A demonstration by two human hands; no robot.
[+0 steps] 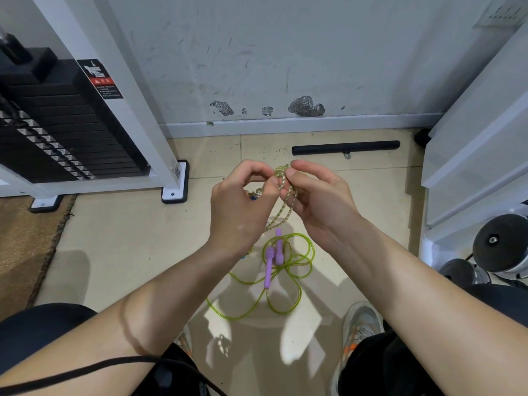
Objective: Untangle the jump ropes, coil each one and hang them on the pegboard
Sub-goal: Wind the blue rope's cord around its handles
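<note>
Beige floor (128, 238) is running up to a scuffed grey wall (285, 52) at the top of the frame. At the centre you are holding your left hand (240, 207) and right hand (317, 195) close together, and both are pinching the knot of a speckled rope (281, 171); its strands are hanging down between your wrists. Just below, a green rope (303, 264) with purple handles (270, 267) is lying loose on the floor. A weight stack (57, 124) is standing at the upper left, and a black bar (345, 148) is lying near the wall.
</note>
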